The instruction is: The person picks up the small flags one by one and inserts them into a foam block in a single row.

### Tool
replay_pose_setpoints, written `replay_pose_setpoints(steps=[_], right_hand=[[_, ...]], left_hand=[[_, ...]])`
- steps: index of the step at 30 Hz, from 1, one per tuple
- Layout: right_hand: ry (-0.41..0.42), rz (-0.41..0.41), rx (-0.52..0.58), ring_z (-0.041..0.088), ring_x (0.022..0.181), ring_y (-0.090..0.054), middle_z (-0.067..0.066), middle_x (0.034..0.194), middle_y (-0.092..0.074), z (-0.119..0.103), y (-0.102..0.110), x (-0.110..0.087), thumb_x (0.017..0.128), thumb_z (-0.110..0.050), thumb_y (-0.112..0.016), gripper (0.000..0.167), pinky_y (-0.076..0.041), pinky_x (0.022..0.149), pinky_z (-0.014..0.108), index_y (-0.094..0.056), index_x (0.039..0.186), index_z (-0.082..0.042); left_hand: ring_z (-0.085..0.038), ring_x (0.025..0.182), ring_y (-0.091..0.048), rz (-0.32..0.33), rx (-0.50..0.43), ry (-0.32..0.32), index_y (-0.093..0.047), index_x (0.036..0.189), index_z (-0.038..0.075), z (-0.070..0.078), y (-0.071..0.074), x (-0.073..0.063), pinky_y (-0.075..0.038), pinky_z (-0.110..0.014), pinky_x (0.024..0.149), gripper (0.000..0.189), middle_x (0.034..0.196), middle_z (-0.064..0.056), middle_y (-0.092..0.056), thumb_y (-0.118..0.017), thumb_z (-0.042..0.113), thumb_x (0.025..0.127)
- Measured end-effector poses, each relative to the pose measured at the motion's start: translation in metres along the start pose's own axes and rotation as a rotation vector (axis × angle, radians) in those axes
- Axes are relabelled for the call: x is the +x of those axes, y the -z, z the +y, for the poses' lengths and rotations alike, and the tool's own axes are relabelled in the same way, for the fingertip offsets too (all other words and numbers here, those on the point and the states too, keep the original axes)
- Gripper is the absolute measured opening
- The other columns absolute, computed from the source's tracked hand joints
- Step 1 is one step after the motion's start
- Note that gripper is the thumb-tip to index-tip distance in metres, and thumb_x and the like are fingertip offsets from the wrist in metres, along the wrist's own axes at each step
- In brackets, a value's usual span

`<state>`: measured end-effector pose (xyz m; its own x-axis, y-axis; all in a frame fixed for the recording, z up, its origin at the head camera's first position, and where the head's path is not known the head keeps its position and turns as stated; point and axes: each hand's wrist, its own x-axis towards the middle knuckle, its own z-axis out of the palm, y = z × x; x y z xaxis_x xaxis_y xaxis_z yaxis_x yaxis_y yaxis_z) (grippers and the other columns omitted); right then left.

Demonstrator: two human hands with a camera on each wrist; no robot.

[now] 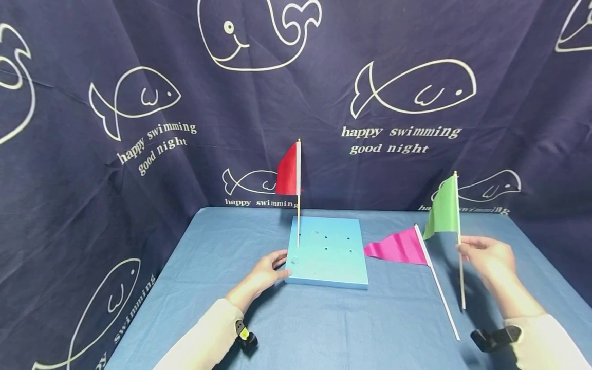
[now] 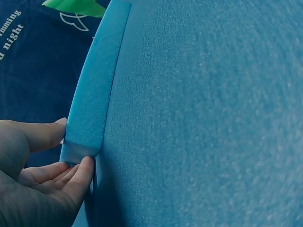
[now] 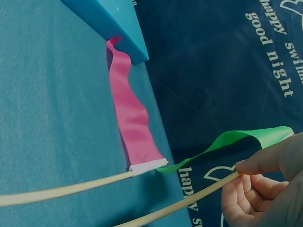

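A light blue foam board [image 1: 333, 267] with several small holes lies on the table. My left hand [image 1: 264, 272] grips its left edge, thumb on one face and fingers at the side; the left wrist view shows the fingertips on the board's corner [image 2: 85, 118]. A red flag [image 1: 289, 172] on a thin stick stands upright in the board's left part. My right hand [image 1: 490, 257] pinches the stick of a green flag [image 1: 444, 208], held nearly upright. In the right wrist view, thumb and fingers close around that stick [image 3: 189, 201].
A pink flag [image 1: 400, 247] lies on the table between the board and my right hand, its cloth tip close by the board's right edge. Blue cloth [image 1: 333, 329] covers the table. A dark curtain [image 1: 324, 103] with fish drawings hangs behind and at the sides.
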<state>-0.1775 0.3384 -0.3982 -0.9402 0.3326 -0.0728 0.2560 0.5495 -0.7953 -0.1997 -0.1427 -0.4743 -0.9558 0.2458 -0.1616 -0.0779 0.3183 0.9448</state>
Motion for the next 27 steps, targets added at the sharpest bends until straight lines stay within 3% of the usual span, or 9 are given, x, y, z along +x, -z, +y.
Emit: replay_pose_setpoints(steps=[8, 20, 27], right_hand=[[0.031, 0.015, 0.044, -0.01, 0.061, -0.059, -0.036, 0.061, -0.057, -0.019, -0.006, -0.002, 0.091, -0.025, -0.064, 0.045, -0.049, 0.057, 0.012, -0.061, 0.121, 0.009], [0.065, 0.019, 0.081, -0.011, 0.06, -0.061, -0.035, 0.058, -0.058, -0.042, -0.022, -0.001, 0.09, -0.025, -0.065, 0.048, -0.047, 0.059, 0.008, -0.06, 0.124, 0.009], [0.069, 0.01, 0.157, -0.008, 0.059, -0.062, -0.032, 0.059, -0.059, -0.05, -0.032, 0.001, 0.089, -0.018, -0.067, 0.035, -0.05, 0.06, 0.01, -0.066, 0.115, 0.005]], left_hand=[[-0.036, 0.134, -0.046, 0.008, -0.007, -0.004, -0.042, 0.142, -0.005, -0.001, 0.001, 0.001, -0.04, -0.046, 0.109, 0.063, 0.14, -0.024, -0.051, -0.07, 0.0, 0.085], [-0.035, 0.134, -0.046, 0.006, 0.007, -0.013, -0.043, 0.141, -0.004, -0.001, 0.0, 0.0, -0.041, -0.045, 0.109, 0.061, 0.139, -0.023, -0.052, -0.069, 0.001, 0.086], [-0.035, 0.134, -0.046, 0.006, 0.006, -0.009, -0.043, 0.141, -0.005, -0.001, 0.0, -0.001, -0.04, -0.046, 0.109, 0.061, 0.139, -0.024, -0.052, -0.069, 0.0, 0.086]])
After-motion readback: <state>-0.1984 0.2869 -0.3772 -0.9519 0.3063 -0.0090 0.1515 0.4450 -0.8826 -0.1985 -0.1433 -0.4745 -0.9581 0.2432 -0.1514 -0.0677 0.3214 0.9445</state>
